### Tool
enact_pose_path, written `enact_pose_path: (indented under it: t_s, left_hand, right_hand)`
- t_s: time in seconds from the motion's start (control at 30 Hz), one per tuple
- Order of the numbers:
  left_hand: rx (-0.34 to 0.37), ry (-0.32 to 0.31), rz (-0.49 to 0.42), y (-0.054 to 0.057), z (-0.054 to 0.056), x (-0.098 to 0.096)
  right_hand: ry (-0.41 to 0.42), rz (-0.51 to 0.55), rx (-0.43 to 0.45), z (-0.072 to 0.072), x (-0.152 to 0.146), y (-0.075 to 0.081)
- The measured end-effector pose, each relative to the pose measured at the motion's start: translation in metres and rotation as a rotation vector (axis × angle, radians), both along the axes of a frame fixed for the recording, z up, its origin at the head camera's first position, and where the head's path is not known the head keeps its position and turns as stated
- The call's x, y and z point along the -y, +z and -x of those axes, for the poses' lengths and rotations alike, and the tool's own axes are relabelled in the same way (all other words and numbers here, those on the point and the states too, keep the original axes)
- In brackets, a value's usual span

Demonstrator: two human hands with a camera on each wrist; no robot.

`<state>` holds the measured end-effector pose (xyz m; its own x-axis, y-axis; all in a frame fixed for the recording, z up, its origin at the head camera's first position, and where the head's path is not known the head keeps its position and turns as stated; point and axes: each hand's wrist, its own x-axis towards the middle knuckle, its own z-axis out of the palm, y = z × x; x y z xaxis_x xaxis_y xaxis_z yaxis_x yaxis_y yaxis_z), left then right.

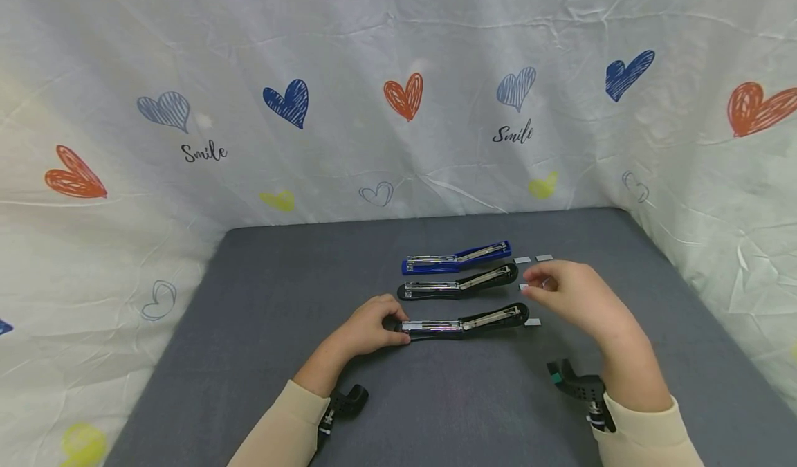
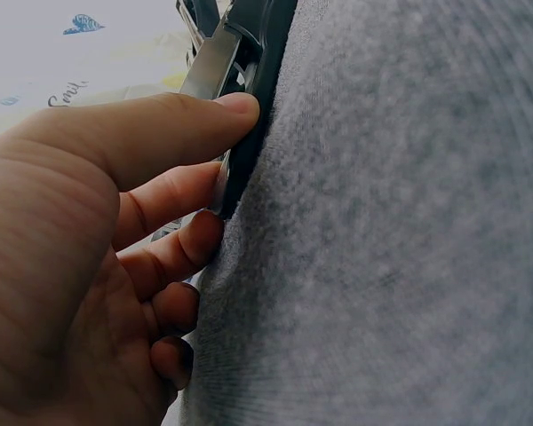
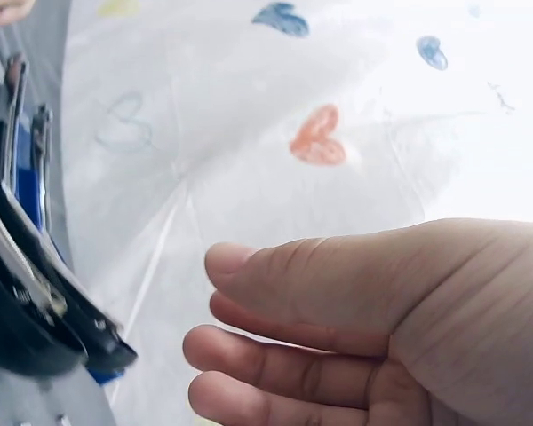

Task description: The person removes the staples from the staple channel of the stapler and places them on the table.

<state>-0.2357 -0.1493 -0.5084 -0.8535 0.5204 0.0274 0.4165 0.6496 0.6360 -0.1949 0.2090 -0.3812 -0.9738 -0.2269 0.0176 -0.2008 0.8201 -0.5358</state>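
Three staplers lie folded open in rows. My left hand [image 1: 372,326] grips the left end of the nearest black stapler [image 1: 496,319], with the thumb pressed on its base in the left wrist view. Behind it are a second black stapler [image 1: 488,279] and a blue stapler [image 1: 429,268]. My right hand [image 1: 582,294] hovers just right of the middle stapler, fingers loosely bent. In the right wrist view thumb and fingertips [image 3: 215,344] have nothing between them. Small pale strips, which look like staples, lie by the staplers' right ends; one strip [image 1: 533,322] is beside the nearest stapler.
The staplers rest on a grey cloth-covered table [image 1: 261,315]. A white curtain [image 1: 349,31] printed with hearts hangs behind and at both sides. Black camera mounts [image 1: 579,386] sit at both wrists. Another pale strip [image 1: 544,257] lies at the back right.
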Motion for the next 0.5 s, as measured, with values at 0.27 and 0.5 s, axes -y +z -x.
enact_pose_path:
  t_s: [0.27,0.5]
  left_hand:
    - [0.001,-0.002,-0.004,0.000,0.000,0.000]
    - [0.005,0.004,0.007,0.001,0.000,-0.001]
  right_hand:
    - [0.015,0.021,-0.043,-0.002,0.021,-0.002]
    - [0.062,0.029,-0.090,-0.002,0.041,-0.010]
